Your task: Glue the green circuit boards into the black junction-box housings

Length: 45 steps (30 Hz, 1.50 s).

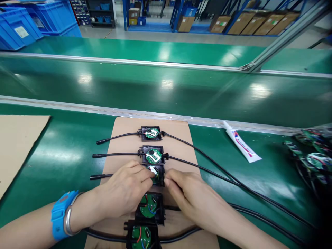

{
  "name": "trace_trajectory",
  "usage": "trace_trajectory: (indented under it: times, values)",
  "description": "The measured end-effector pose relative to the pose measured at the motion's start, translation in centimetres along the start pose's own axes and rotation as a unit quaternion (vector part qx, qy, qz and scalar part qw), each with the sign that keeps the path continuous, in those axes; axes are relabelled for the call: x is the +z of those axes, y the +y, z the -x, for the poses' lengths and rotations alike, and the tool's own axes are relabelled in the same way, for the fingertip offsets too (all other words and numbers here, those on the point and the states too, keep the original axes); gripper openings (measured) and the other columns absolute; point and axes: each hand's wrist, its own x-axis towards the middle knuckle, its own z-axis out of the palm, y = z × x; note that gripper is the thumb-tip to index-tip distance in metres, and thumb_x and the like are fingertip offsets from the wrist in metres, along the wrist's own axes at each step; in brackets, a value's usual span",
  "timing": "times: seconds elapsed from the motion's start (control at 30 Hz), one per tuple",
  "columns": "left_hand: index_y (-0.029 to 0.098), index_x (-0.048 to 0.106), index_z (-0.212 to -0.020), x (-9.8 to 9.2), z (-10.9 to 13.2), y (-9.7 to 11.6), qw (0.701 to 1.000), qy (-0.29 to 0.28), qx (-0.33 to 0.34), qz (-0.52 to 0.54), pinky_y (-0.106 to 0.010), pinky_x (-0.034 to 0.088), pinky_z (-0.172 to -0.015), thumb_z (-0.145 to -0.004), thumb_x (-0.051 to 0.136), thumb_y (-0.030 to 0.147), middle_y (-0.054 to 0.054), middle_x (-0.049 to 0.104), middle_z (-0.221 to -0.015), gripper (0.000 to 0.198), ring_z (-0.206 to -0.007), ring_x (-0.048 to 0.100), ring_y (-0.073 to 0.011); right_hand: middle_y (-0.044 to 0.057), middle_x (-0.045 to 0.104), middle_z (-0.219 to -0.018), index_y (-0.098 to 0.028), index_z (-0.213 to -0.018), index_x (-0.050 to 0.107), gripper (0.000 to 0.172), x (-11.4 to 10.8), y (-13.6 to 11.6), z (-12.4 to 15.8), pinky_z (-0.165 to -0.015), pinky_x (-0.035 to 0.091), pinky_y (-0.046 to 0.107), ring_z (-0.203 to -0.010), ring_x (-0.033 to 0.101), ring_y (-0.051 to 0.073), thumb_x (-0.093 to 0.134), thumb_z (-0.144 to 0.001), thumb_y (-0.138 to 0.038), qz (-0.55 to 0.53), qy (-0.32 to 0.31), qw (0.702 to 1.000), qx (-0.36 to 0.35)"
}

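Note:
Several small black housings with round green circuit boards and black cables lie in a column on a brown cardboard sheet (176,131). My left hand (124,190), with a blue wristband, has its fingers curled and pressed on the third housing (155,174). My right hand (186,195) pinches that housing's right edge where the cable leaves. Above it lie two more housings (151,133) (153,155). Below my hands are two further housings (149,207) (141,235) with red and blue wires.
A white tube (241,142) lies to the right on the green bench. A heap of green boards in bags (311,155) sits at the far right. Another cardboard sheet (18,145) is at left. A green conveyor belt (166,86) runs behind, with blue crates (38,17) beyond.

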Motion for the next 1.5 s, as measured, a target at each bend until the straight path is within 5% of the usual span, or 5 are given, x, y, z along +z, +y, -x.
trace_trajectory:
  times: [0.4,0.87,1.07,1.2,1.5]
  values:
    - [0.013,0.042,-0.133,-0.1,-0.3,0.2,1.000,0.001,-0.001,-0.009,-0.039,0.041,-0.089,-0.085,0.049,0.012,-0.008,0.060,-0.110,0.049,-0.096,0.055,-0.0235,0.002,0.056,-0.063,-0.019,-0.069,0.045,0.033,0.4,0.8,-0.7,-0.057,0.030,0.029,-0.056,0.049,0.015,0.027,-0.097,-0.020,0.053,-0.025,0.998,0.018]
    - [0.010,0.046,-0.132,-0.5,-1.0,0.9,0.998,-0.057,-0.013,-0.027,-0.040,0.041,-0.081,-0.074,0.050,0.014,-0.009,0.058,-0.103,0.058,-0.091,0.052,-0.0248,0.007,0.060,-0.062,-0.013,-0.074,0.057,0.017,0.5,0.4,-1.8,-0.049,0.028,0.026,-0.052,0.056,0.016,0.043,-0.078,-0.004,0.249,-0.060,0.967,-0.009]
    - [0.014,0.054,-0.127,-0.7,-1.4,1.0,0.997,-0.051,-0.025,-0.045,-0.040,0.041,-0.080,-0.076,0.051,0.016,-0.008,0.058,-0.099,0.050,-0.089,0.052,-0.0230,0.010,0.063,-0.065,-0.012,-0.080,0.059,0.016,1.1,-0.4,-1.4,-0.048,0.032,0.028,-0.053,0.060,0.021,0.043,-0.083,-0.008,0.288,-0.021,0.957,0.025]
    - [0.012,0.053,-0.126,-0.6,-0.1,0.9,0.999,0.007,-0.012,-0.047,-0.039,0.037,-0.095,-0.080,0.048,0.009,-0.009,0.057,-0.117,0.047,-0.103,0.051,-0.0221,0.010,0.065,-0.079,-0.015,-0.088,0.062,0.019,1.2,0.7,-0.7,-0.057,0.039,0.031,-0.070,0.062,0.023,0.044,-0.089,-0.020,0.241,0.098,0.965,0.018]
    - [0.009,0.056,-0.119,0.3,0.6,1.2,0.996,0.033,-0.012,-0.088,-0.040,0.033,-0.100,-0.085,0.047,0.015,-0.010,0.062,-0.121,0.036,-0.111,0.052,-0.0253,0.008,0.061,-0.081,-0.015,-0.084,0.067,0.029,2.9,2.4,-0.4,-0.073,0.043,0.032,-0.082,0.049,0.021,0.040,-0.089,-0.006,0.098,0.213,0.964,-0.122]
